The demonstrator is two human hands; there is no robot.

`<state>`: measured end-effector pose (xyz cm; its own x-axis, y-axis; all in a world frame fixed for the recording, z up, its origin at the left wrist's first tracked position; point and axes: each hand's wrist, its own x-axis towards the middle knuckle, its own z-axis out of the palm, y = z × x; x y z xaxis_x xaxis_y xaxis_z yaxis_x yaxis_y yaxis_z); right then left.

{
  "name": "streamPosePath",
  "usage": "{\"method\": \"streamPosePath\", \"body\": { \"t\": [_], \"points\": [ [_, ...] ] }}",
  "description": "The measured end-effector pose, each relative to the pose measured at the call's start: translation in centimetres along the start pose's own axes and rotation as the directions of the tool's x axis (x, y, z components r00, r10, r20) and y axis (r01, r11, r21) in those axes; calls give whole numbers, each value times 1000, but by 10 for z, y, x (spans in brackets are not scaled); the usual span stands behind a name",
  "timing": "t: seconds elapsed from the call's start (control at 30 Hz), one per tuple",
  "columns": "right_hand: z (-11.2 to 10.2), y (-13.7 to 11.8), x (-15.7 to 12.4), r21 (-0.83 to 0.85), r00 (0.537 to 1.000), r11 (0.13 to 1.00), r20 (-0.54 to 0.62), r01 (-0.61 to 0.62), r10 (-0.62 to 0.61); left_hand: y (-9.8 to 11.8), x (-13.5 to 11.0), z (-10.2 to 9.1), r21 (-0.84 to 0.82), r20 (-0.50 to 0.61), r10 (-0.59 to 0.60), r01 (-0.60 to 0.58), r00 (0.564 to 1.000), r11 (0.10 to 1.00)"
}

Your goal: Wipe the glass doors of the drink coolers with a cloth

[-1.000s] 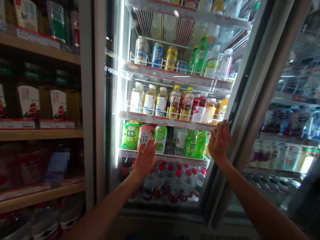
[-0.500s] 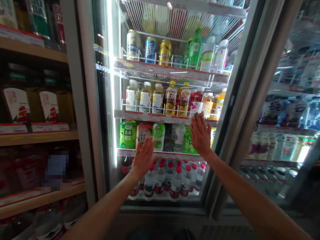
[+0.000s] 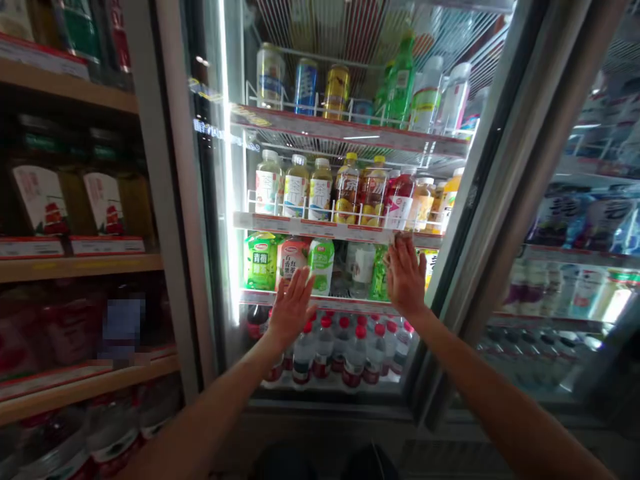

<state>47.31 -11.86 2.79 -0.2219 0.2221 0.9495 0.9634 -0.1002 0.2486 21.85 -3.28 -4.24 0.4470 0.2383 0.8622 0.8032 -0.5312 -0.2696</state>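
My left hand point(image 3: 290, 308) is raised flat with its fingers stretched out, in front of a green-capped bottle point(image 3: 321, 265) and a red-labelled pouch point(image 3: 291, 257). My right hand point(image 3: 407, 281) is likewise open, its fingers pointing up below a row of tea and juice bottles. A dark smudge like a reflection shows at its fingertips; whether either palm presses on the glass I cannot tell. Behind both hands is a lit drinks fridge with a shelf rail point(image 3: 320, 227). Nearest the right fingertips stands a bottle of red drink point(image 3: 400, 200). Neither hand holds anything.
Long metal door frames point(image 3: 533, 220) run along the right side, with another fridge of bottles beyond. Wooden shelves point(image 3: 80, 268) with large bottles stand at the left. Red-capped water bottles point(image 3: 356, 357) fill the fridge's bottom. Cans point(image 3: 337, 92) stand on an upper shelf.
The view has shifted slightly, so the shelves sit a little differently in the picture. Both hands stay raised and open, at nearly the same height before the fridge.
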Motion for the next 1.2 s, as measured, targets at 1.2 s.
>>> {"method": "streamPosePath", "body": {
  "t": [1.2],
  "points": [
    [29, -149, 36, 274, 807, 804, 136, 527, -575, -109, -45, -49, 88, 193, -227, 213, 955, 973]
  ]
}}
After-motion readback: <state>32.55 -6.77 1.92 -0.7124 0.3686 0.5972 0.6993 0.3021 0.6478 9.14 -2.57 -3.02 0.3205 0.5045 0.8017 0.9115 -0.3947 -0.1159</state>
